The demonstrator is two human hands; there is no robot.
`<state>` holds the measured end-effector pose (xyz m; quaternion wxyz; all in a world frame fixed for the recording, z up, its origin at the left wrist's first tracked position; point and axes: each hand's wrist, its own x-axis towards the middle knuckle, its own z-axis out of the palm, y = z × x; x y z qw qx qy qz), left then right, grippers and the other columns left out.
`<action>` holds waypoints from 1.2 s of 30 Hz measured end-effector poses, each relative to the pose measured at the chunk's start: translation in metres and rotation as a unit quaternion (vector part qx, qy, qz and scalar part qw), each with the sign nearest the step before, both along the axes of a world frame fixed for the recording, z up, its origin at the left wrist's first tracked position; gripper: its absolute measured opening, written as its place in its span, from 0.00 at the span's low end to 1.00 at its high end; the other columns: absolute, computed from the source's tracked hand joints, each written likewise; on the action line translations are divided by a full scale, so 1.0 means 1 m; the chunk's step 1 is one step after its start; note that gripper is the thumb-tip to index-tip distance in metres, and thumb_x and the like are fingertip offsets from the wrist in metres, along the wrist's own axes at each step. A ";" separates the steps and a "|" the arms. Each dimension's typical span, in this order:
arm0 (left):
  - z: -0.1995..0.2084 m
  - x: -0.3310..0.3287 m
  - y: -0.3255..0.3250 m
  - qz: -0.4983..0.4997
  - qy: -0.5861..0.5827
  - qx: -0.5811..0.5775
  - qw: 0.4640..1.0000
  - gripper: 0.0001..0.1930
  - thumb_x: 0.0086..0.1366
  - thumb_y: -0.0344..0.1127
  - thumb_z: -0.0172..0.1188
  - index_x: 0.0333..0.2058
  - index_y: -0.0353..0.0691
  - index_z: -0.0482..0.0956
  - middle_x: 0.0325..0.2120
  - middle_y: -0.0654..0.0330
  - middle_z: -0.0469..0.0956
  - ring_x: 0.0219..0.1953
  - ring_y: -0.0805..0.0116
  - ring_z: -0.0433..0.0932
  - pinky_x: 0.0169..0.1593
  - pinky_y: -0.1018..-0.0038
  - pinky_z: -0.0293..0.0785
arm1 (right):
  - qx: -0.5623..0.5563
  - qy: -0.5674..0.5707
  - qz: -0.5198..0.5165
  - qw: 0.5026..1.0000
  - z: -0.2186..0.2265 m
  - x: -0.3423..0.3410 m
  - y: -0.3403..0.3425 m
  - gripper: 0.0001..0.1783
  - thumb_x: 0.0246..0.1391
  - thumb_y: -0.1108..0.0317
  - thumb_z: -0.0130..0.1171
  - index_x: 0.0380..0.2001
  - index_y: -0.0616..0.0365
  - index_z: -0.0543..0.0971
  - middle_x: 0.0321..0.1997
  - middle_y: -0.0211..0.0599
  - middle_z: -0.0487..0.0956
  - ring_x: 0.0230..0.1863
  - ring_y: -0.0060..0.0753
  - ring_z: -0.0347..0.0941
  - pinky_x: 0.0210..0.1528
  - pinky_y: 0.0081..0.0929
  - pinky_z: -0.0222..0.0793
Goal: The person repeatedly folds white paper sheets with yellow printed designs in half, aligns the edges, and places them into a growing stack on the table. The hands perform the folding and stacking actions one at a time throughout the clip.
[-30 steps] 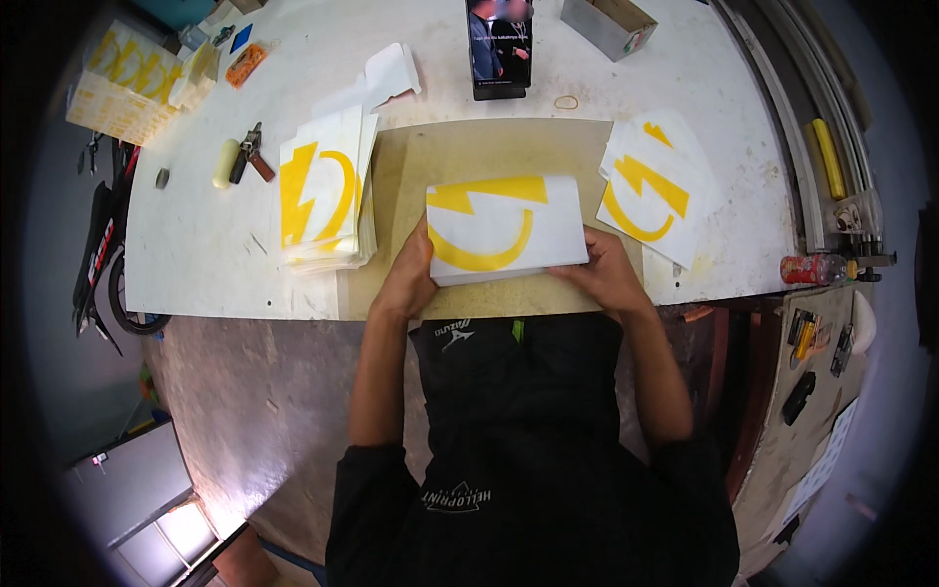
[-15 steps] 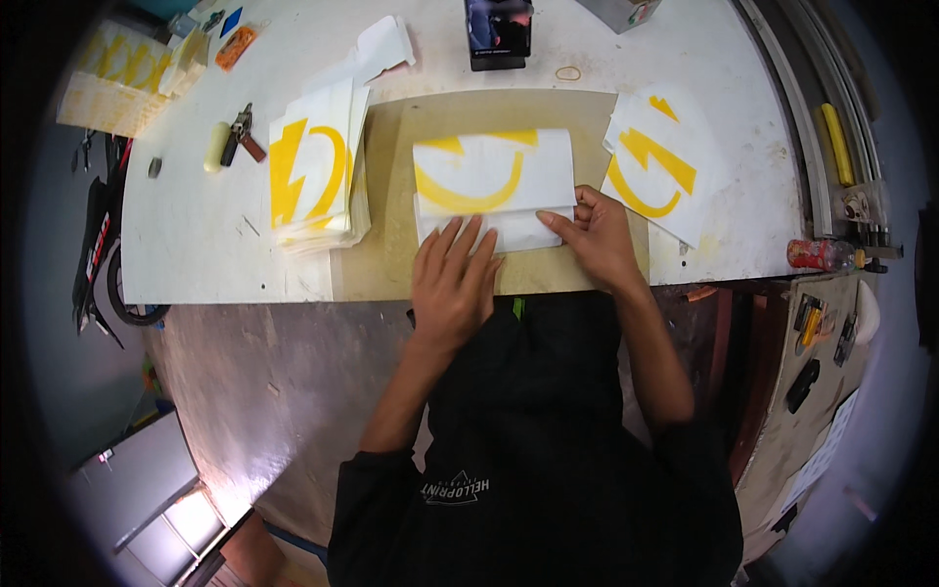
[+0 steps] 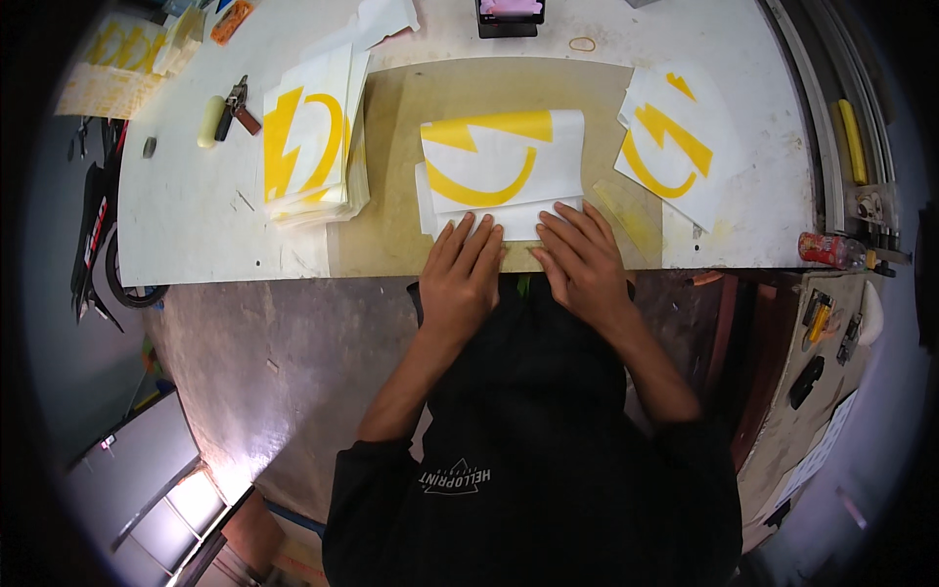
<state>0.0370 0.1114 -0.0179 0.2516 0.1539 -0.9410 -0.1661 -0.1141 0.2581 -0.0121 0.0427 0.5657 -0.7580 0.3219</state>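
Observation:
A white sheet with a yellow print (image 3: 562,147) lies folded over on the tan mat (image 3: 391,108) before me. Along its near edge, my left hand (image 3: 464,269) rests flat, fingers stretched over the pale lower strip. My right hand (image 3: 585,256) lies likewise on the strip's right part, fingers extended and nothing gripped. To the left is a stack of folded sheets (image 3: 313,147) with yellow lightning-bolt and curve prints. Loose printed sheets (image 3: 675,147) lie to the right, overlapping one another.
A dark phone-like box (image 3: 511,22) stands at the back. Pliers-like tools (image 3: 238,108) lie left of the stack, and a plastic bottle (image 3: 827,250) at the table's right edge. The white table's front edge (image 3: 215,282) runs just before my body.
My right hand has let go of the sheet's right edge and spread flat on the near strip. The folded flap lies differently, showing more yellow. The whole view has shifted slightly.

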 end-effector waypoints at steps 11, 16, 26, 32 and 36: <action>0.003 0.055 -0.017 0.035 -0.112 0.011 0.993 0.28 0.67 0.37 0.65 0.66 0.45 0.74 0.70 0.53 0.68 0.73 0.44 0.62 0.74 0.43 0.53 | 0.048 -0.009 0.006 0.999 0.002 0.051 -0.025 0.26 0.56 0.53 0.71 0.51 0.61 0.83 0.66 0.39 0.77 0.71 0.54 0.67 0.75 0.68 0.50; -0.002 0.061 -0.016 0.053 -0.095 0.029 0.994 0.29 0.65 0.40 0.68 0.65 0.50 0.76 0.71 0.50 0.66 0.74 0.41 0.60 0.73 0.42 0.54 | 0.071 0.053 -0.077 0.993 -0.012 0.017 0.025 0.23 0.57 0.53 0.71 0.52 0.53 0.84 0.68 0.31 0.77 0.73 0.53 0.66 0.75 0.74 0.45; -0.007 0.057 -0.015 0.058 -0.077 0.022 0.995 0.28 0.65 0.46 0.68 0.63 0.51 0.78 0.71 0.51 0.66 0.74 0.45 0.61 0.73 0.43 0.54 | -0.075 -0.009 0.007 0.997 0.007 0.070 -0.022 0.15 0.55 0.69 0.70 0.43 0.66 0.84 0.51 0.48 0.78 0.53 0.50 0.74 0.56 0.50 0.70; -0.006 0.058 -0.016 0.067 -0.084 0.042 0.993 0.28 0.67 0.46 0.66 0.64 0.49 0.78 0.70 0.54 0.68 0.73 0.50 0.63 0.74 0.46 0.52 | 0.065 -0.005 0.070 0.995 0.000 0.047 -0.054 0.22 0.65 0.62 0.62 0.57 0.64 0.80 0.67 0.48 0.75 0.72 0.52 0.66 0.74 0.52 0.61; -0.002 0.053 -0.014 0.076 -0.091 0.038 0.992 0.28 0.68 0.48 0.65 0.65 0.49 0.76 0.69 0.55 0.69 0.72 0.51 0.64 0.74 0.46 0.52 | 0.078 0.013 0.066 0.995 -0.001 0.047 -0.050 0.24 0.64 0.60 0.63 0.59 0.61 0.80 0.69 0.45 0.75 0.73 0.50 0.66 0.74 0.53 0.60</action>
